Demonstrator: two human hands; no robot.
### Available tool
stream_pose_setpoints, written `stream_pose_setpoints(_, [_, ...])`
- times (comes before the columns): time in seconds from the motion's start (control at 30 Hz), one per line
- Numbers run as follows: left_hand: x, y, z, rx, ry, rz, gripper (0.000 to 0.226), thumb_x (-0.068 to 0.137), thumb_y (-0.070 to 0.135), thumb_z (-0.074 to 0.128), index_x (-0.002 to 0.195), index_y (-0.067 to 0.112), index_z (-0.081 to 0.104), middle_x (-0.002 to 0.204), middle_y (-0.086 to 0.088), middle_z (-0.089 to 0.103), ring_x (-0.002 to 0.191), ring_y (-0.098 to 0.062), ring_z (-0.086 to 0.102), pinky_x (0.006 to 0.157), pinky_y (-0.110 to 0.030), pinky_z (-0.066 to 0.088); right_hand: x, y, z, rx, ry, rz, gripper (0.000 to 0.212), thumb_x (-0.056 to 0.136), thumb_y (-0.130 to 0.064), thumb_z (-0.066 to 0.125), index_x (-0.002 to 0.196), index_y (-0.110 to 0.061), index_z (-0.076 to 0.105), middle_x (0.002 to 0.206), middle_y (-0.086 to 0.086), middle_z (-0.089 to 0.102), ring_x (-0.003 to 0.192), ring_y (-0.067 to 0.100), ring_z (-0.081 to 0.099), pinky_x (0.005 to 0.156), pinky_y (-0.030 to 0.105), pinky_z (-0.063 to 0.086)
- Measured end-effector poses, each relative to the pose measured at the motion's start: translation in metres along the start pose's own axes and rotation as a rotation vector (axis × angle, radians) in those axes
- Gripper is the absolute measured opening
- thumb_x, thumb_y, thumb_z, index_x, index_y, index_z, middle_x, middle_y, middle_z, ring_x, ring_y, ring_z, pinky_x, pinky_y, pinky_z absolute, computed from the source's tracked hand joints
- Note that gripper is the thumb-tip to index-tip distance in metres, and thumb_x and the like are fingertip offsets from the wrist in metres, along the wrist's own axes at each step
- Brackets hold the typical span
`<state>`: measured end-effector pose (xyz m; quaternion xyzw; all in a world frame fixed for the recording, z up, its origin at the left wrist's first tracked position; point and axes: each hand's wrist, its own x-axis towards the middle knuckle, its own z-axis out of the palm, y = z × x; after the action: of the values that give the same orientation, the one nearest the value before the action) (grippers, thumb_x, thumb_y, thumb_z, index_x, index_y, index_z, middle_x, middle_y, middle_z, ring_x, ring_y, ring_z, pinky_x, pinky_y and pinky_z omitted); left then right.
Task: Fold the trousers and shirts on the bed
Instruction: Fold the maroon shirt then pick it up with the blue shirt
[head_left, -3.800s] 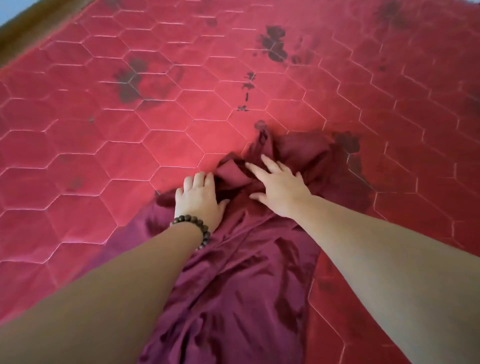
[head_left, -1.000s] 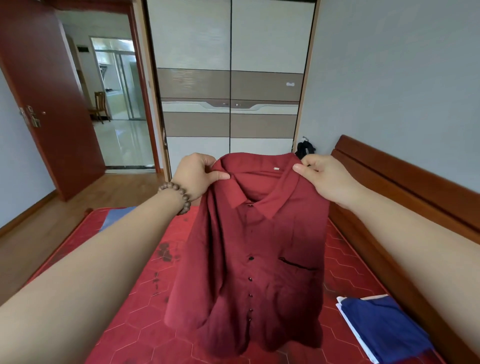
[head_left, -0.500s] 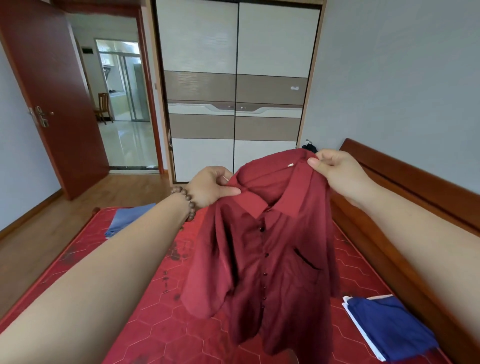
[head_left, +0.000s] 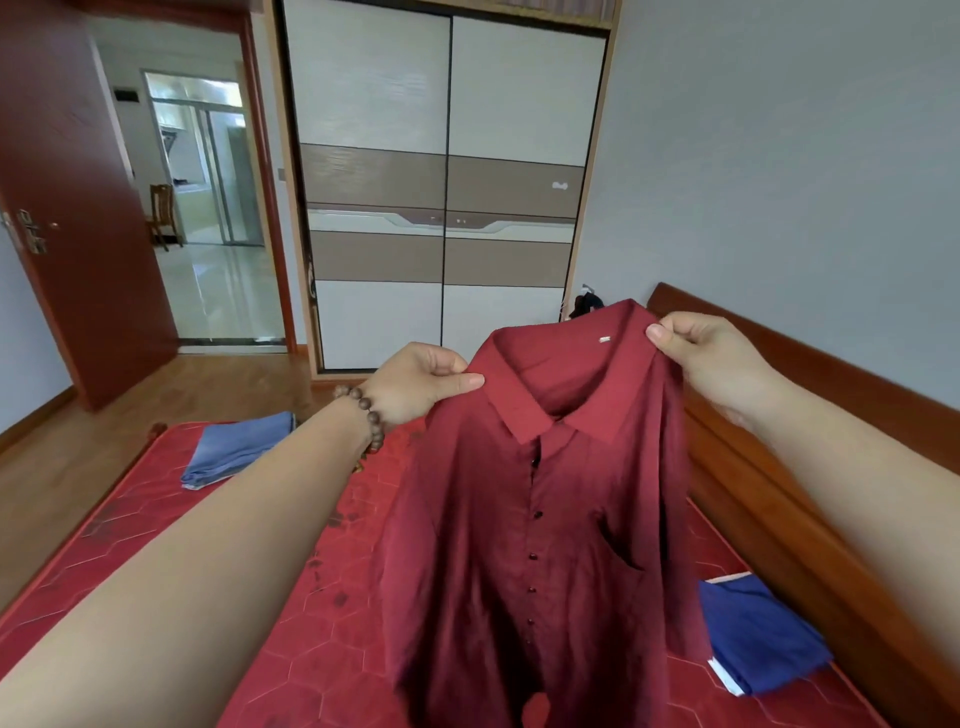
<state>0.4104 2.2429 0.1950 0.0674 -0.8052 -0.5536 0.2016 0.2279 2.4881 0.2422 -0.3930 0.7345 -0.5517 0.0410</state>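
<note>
A dark red button-up shirt hangs in the air over the bed, its buttoned front and chest pocket facing me. My left hand, with a bead bracelet at the wrist, pinches the shirt's left shoulder by the collar. My right hand pinches the right shoulder, a little higher. The shirt's lower hem drops out of view at the bottom edge.
The bed's red hexagon-quilted mattress lies below. A folded light-blue garment sits at its far left corner, a folded dark-blue garment at the right by the wooden bed frame. Beyond are a wardrobe and an open door.
The shirt was lifted off the mattress and held up by its shoulders. In the last half second it has swung back flatter and wider, and both hands have spread slightly apart.
</note>
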Motion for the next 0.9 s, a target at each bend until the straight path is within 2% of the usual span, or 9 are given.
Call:
stream_pose_setpoints(0.1, [-0.004,0.005,0.004,0.016,0.061,0.049,0.02,0.092,0.012,0.061,0.078,-0.002,0.067,0.068,-0.004,0.066,0.061,-0.012,0.056,0.06,-0.02,0.045,-0.011,0.003,0.001,0.181,-0.014,0.08,0.026,0.1,-0.016,0.048,0.077,-0.011,0.06,0.077,0.007,0.061,0.067,0.014,0.055,0.07,0.028,0.049])
stream_pose_setpoints(0.23, [-0.009,0.012,0.006,-0.007,0.199,0.152,0.013,0.09,0.007,0.062,0.081,0.006,0.071,0.074,-0.002,0.069,0.072,-0.009,0.06,0.069,-0.021,0.05,-0.019,0.005,0.001,0.21,-0.054,0.086,0.025,0.099,-0.019,0.05,0.077,-0.012,0.06,0.069,0.001,0.062,0.058,0.009,0.057,0.058,0.021,0.052])
stream_pose_setpoints(0.3, [-0.01,0.016,0.005,-0.029,0.224,0.148,0.011,0.09,0.005,0.062,0.084,0.001,0.07,0.078,-0.005,0.069,0.077,-0.015,0.06,0.075,-0.027,0.049,-0.019,0.002,-0.004,0.232,-0.162,0.099,0.021,0.096,-0.017,0.053,0.078,-0.01,0.061,0.068,0.001,0.065,0.06,0.009,0.06,0.058,0.021,0.053])
stream_pose_setpoints(0.37, [-0.009,0.02,0.001,-0.021,0.233,0.135,0.011,0.089,0.004,0.062,0.082,-0.002,0.067,0.077,-0.01,0.067,0.073,-0.017,0.06,0.073,-0.029,0.049,-0.018,-0.002,-0.012,0.258,-0.293,0.131,0.013,0.092,-0.012,0.057,0.081,-0.007,0.063,0.072,0.003,0.069,0.064,0.01,0.065,0.059,0.021,0.054])
stream_pose_setpoints(0.43, [-0.01,0.024,-0.002,-0.014,0.219,0.114,0.011,0.087,0.005,0.065,0.076,0.005,0.064,0.069,-0.004,0.067,0.062,-0.01,0.062,0.064,-0.022,0.052,-0.014,-0.005,-0.019,0.212,-0.346,0.131,0.007,0.087,-0.01,0.06,0.084,-0.004,0.063,0.075,0.007,0.068,0.065,0.014,0.065,0.06,0.022,0.054])
stream_pose_setpoints(0.57, [-0.008,0.032,0.002,-0.006,0.18,0.099,0.017,0.081,0.007,0.071,0.074,0.005,0.056,0.074,-0.014,0.057,0.064,-0.018,0.054,0.064,-0.028,0.048,-0.009,-0.004,-0.027,0.173,-0.311,0.064,0.01,0.091,-0.012,0.058,0.089,-0.002,0.06,0.087,0.015,0.06,0.075,0.021,0.057,0.072,0.027,0.052])
stream_pose_setpoints(0.7, [-0.005,0.043,0.013,-0.081,0.12,0.124,0.016,0.077,0.017,0.069,0.072,0.007,0.058,0.062,-0.004,0.061,0.054,-0.006,0.055,0.054,-0.018,0.049,-0.008,0.004,-0.034,0.289,-0.292,0.045,0.02,0.097,-0.017,0.048,0.104,-0.003,0.062,0.097,0.011,0.065,0.088,0.018,0.06,0.087,0.033,0.05])
stream_pose_setpoints(0.83, [-0.004,0.049,0.02,-0.257,0.013,0.045,0.011,0.077,0.019,0.065,0.076,0.009,0.061,0.064,-0.003,0.063,0.052,-0.013,0.055,0.051,-0.024,0.045,-0.009,0.008,-0.041,0.413,-0.275,0.11,0.022,0.098,-0.024,0.048,0.099,-0.013,0.067,0.091,0.004,0.071,0.082,0.013,0.067,0.075,0.026,0.056])
stream_pose_setpoints(0.9, [-0.004,0.052,0.025,-0.148,-0.009,0.005,0.014,0.079,0.019,0.067,0.074,0.009,0.059,0.06,0.001,0.061,0.05,-0.009,0.054,0.05,-0.021,0.045,-0.008,0.009,-0.042,0.278,-0.21,0.077,0.023,0.099,-0.024,0.049,0.093,-0.01,0.065,0.082,0.005,0.067,0.074,0.014,0.063,0.072,0.029,0.053])
